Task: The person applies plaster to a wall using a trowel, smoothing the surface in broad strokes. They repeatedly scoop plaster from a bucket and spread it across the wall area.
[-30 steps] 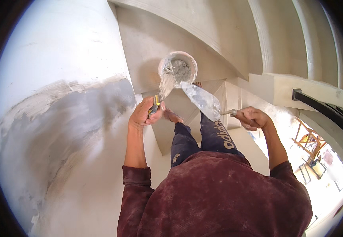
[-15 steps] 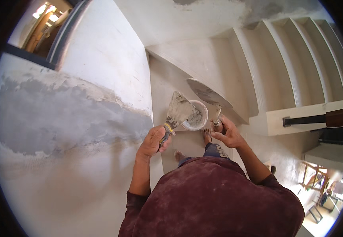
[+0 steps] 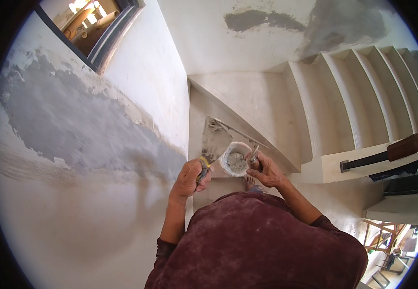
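Note:
My left hand [image 3: 188,178] is closed round the dark, yellow-banded handle of a putty knife [image 3: 215,144]. Its broad blade points away from me and is smeared with grey plaster, with a lump [image 3: 215,126] near the far edge. Closed on the handle of a trowel [image 3: 241,131] is my right hand [image 3: 267,171]. The trowel's blade shows nearly edge-on, its tip reaching the lump on the knife; whether they touch I cannot tell. Between and below my hands stands a white bucket [image 3: 223,166] with grey plaster [image 3: 236,162] inside.
A wall with a grey plaster patch [image 3: 74,120] rises on my left, with a dark-framed window opening [image 3: 91,29] farther up. Pale stairs [image 3: 348,101] climb at the right, beside a dark handrail [image 3: 387,153]. The far wall carries grey patches [image 3: 344,24]. Wooden frames [image 3: 382,236] stand lower right.
The trowel has swung left and turned from broadside to nearly edge-on, its tip now at the putty knife's blade. My right hand has moved a little left. The view has shifted.

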{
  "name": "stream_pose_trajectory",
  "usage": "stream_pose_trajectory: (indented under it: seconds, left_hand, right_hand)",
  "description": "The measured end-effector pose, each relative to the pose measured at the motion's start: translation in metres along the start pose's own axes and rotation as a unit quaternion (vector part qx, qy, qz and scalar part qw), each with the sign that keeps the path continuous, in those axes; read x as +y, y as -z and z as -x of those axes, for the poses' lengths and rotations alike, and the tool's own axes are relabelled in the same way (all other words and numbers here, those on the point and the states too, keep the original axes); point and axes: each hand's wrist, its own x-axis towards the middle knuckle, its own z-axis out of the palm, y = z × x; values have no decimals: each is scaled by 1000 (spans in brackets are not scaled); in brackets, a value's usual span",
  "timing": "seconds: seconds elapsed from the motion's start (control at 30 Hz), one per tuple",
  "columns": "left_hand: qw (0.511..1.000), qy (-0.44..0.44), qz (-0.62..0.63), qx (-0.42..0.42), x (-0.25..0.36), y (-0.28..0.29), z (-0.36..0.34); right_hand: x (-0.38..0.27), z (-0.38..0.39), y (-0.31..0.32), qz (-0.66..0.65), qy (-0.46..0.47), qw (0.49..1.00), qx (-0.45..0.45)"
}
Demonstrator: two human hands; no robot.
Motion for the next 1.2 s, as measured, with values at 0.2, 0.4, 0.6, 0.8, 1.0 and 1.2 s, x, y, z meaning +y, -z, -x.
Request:
stream_pose_trajectory:
  seconds: [0.2, 0.4, 0.6, 0.8, 1.0, 1.2]
  left_hand:
    - [996, -45, -70, -27, 39, 3, 0]
    - [998, -13, -57, -16, 23, 14, 0]
    - [1000, 13, -27, 7, 5, 12, -19]
    - [972, 118, -158, 125, -5, 19, -23]
    - [926, 271, -176, 195, -101, 41, -49]
    - [911, 328, -156, 196, -187, 45, -69]
  right_hand:
    - [15, 21, -12, -12, -100, 990, 103]
    - [-8, 16, 4, 82, -34, 981, 174]
    - [11, 13, -17, 110, -15, 977, 180]
    - [42, 58, 1, 141, -116, 967, 177]
    - [72, 71, 3, 199, -153, 968, 14]
    - [169, 72, -49, 202, -204, 958, -22]
